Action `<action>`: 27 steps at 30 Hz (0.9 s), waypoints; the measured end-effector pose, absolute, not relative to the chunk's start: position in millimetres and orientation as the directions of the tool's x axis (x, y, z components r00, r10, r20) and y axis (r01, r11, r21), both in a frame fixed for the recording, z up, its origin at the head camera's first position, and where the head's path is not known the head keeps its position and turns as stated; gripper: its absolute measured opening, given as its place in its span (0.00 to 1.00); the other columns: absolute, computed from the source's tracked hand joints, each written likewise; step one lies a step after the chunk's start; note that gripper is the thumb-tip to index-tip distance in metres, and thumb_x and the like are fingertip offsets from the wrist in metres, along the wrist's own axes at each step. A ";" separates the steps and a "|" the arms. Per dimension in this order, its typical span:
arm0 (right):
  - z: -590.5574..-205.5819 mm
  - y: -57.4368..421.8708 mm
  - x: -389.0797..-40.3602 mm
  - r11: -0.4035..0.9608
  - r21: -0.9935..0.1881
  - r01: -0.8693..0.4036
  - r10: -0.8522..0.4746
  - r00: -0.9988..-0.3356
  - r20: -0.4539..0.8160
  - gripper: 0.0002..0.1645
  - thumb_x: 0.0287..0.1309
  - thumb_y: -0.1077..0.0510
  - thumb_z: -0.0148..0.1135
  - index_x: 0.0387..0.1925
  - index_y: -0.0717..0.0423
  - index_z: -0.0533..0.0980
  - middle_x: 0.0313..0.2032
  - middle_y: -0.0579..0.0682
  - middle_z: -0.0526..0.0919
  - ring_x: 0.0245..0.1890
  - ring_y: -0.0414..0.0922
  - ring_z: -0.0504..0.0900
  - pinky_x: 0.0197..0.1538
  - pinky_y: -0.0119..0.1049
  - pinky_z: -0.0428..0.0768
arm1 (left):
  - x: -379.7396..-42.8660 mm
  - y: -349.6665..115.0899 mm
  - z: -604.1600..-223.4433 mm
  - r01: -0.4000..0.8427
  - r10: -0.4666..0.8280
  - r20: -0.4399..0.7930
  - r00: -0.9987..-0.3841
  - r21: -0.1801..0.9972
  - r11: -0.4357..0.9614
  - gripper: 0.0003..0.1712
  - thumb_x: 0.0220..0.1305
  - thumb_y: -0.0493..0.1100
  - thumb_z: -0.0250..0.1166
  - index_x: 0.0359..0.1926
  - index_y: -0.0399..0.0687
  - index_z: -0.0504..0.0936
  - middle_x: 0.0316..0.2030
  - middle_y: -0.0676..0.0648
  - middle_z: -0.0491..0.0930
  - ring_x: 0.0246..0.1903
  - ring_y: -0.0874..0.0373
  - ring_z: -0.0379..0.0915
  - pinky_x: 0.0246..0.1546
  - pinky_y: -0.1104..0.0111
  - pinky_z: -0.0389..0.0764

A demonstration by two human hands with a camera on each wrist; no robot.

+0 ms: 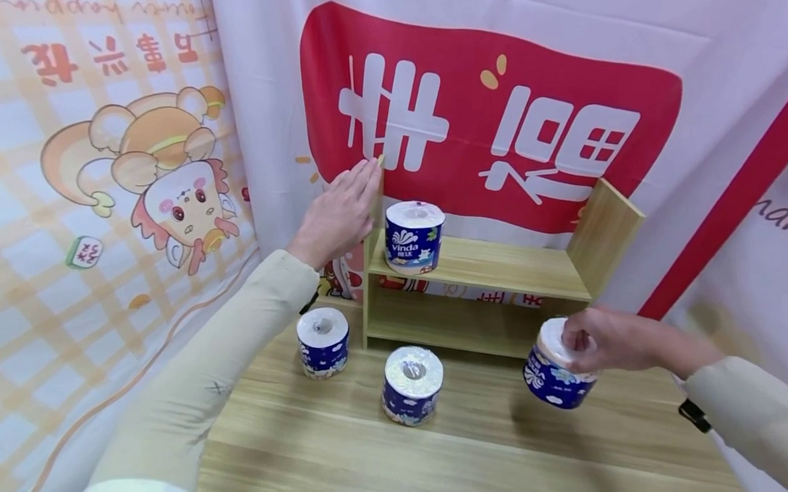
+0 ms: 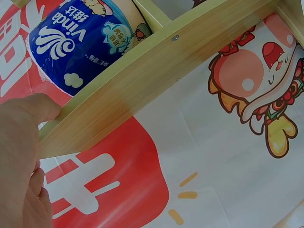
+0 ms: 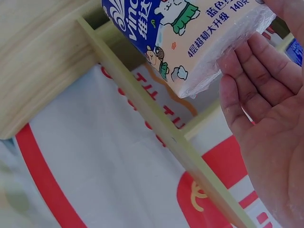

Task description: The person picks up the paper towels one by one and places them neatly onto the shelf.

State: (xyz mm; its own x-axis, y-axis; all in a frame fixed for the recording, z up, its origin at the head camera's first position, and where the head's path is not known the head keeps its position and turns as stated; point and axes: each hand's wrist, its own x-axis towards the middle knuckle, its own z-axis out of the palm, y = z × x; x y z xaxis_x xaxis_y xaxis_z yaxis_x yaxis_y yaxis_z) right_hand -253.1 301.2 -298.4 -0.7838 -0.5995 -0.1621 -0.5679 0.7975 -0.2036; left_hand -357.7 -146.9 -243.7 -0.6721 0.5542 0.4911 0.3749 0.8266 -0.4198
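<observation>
In the head view, my right hand (image 1: 615,339) pinches a blue-wrapped toilet paper roll (image 1: 555,378) at its top end, thumb and fingers at the core. That roll is tilted and hangs above the table, in front of the wooden shelf's right end. My left hand (image 1: 341,215) holds the upper edge of the shelf's left side panel (image 2: 109,90), with the thumb on the inner face and curled fingers on the outer face in the left wrist view. Close beside this panel, another toilet paper roll (image 1: 412,249) stands upright on the upper board of the shelf (image 1: 499,264).
Two more toilet paper rolls stand on the wooden table (image 1: 349,450): a left roll (image 1: 322,357) beside the shelf and a middle roll (image 1: 409,401) in front of it. A printed curtain (image 1: 273,134) hangs behind. The shelf's right side panel (image 1: 605,231) rises at the right.
</observation>
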 end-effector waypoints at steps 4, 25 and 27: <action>-287.6 296.3 -253.9 0.811 -0.200 -0.550 -0.582 -0.793 -0.180 0.15 0.50 0.40 0.71 0.33 0.40 0.76 0.29 0.36 0.78 0.32 0.36 0.75 0.32 0.26 0.79 | -357.8 -147.7 -243.6 0.374 0.547 0.490 -0.679 -0.410 0.832 0.49 0.66 0.52 0.58 0.76 0.39 0.41 0.77 0.40 0.44 0.77 0.45 0.41 0.76 0.57 0.53; -247.0 279.3 -254.2 0.867 -0.170 -0.469 -0.497 -0.840 -0.217 0.18 0.46 0.40 0.73 0.35 0.40 0.77 0.33 0.38 0.80 0.36 0.40 0.77 0.38 0.31 0.83 | -358.0 -145.6 -243.5 0.376 0.542 0.481 -0.689 -0.402 0.835 0.49 0.66 0.52 0.57 0.76 0.39 0.40 0.77 0.40 0.44 0.77 0.45 0.41 0.75 0.56 0.53; -244.6 278.8 -254.3 0.868 -0.168 -0.467 -0.494 -0.843 -0.213 0.18 0.45 0.40 0.74 0.35 0.40 0.78 0.34 0.38 0.81 0.37 0.40 0.77 0.39 0.31 0.84 | -358.2 -145.3 -243.5 0.378 0.542 0.480 -0.689 -0.401 0.835 0.50 0.66 0.52 0.58 0.76 0.40 0.39 0.77 0.40 0.43 0.77 0.45 0.41 0.75 0.56 0.53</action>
State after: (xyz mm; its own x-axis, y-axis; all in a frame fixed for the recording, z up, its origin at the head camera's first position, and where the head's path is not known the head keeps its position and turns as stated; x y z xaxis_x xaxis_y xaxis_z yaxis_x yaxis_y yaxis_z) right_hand -254.3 278.8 -244.6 -0.8429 -0.4941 -0.2130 -0.4666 0.8684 -0.1678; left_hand -358.2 -145.3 -243.5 -0.6893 0.5423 0.4804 0.3777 0.8348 -0.4006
